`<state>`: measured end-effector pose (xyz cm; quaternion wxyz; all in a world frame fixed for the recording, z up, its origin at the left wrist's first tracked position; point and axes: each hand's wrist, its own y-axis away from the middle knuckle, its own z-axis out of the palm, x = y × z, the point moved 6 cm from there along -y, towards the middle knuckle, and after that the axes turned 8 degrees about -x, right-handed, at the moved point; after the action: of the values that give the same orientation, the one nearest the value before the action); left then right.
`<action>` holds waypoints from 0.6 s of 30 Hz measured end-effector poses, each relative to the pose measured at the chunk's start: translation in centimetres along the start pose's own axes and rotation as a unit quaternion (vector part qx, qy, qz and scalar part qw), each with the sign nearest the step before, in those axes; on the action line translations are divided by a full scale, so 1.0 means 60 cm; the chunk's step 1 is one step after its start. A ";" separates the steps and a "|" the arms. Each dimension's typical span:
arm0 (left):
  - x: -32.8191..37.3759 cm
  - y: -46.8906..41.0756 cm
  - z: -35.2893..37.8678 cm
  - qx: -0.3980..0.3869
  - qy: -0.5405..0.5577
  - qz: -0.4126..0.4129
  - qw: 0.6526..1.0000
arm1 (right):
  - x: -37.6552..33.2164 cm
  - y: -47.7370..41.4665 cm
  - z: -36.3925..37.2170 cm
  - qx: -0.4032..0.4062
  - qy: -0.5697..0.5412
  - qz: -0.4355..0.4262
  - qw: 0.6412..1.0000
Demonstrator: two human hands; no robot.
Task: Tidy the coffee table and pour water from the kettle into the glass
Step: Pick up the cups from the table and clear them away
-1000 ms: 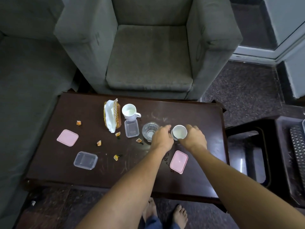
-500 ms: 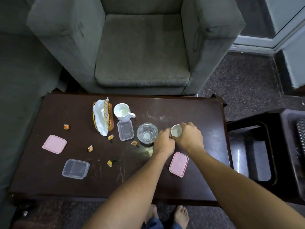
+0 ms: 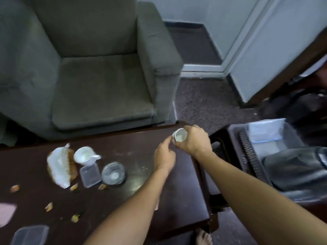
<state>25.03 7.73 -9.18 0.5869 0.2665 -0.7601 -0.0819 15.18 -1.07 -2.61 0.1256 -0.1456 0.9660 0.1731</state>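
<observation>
My right hand (image 3: 193, 139) grips a small white cup (image 3: 180, 135) and holds it above the far right corner of the dark coffee table (image 3: 138, 144). Just left of the cup, my left hand (image 3: 163, 156) has its fingertips at the cup's side, fingers curled. The clear glass (image 3: 113, 173) stands on the table left of my hands. A second white cup (image 3: 84, 155) with a handle sits farther left. No kettle can be made out with certainty.
A wicker holder with white tissue (image 3: 59, 167), a clear plastic box (image 3: 89, 175), another clear box (image 3: 30, 235), a pink lid (image 3: 6, 213) and several orange scraps lie on the table. A grey armchair (image 3: 92, 82) stands behind. A dark side stand with a plastic tub (image 3: 269, 131) is at right.
The white cup has left the tabletop and moved up and to the right in my right hand. My view has swung right, and the image is blurred.
</observation>
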 end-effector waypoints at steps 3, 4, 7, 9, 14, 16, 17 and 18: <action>0.067 -0.008 0.068 -0.040 0.059 0.032 0.997 | 0.067 -0.003 -0.073 0.000 0.016 0.003 1.000; 0.088 -0.011 0.095 -0.057 0.079 0.040 0.994 | 0.094 -0.003 -0.095 -0.002 0.020 0.007 1.000; 0.145 -0.017 0.188 -0.109 0.111 0.041 0.987 | 0.187 -0.004 -0.158 -0.005 0.037 0.026 0.999; 0.178 -0.016 0.254 -0.142 0.113 0.035 0.983 | 0.253 -0.002 -0.194 -0.005 0.043 0.042 0.998; 0.245 -0.036 0.414 -0.191 0.099 0.028 0.976 | 0.405 -0.016 -0.271 -0.034 0.069 0.080 0.994; 0.271 -0.050 0.469 -0.208 0.105 0.026 0.972 | 0.461 -0.028 -0.298 -0.045 0.070 0.094 0.992; 0.282 -0.058 0.494 -0.215 0.108 0.025 0.970 | 0.487 -0.036 -0.310 -0.053 0.071 0.102 0.991; 0.293 -0.067 0.518 -0.221 0.106 0.023 0.969 | 0.514 -0.045 -0.321 -0.063 0.072 0.111 0.989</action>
<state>-5.80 -10.33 -5.24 0.7101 0.1202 -0.6626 -0.2056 -16.19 -17.96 5.05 0.0258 -0.0568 0.9698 0.2356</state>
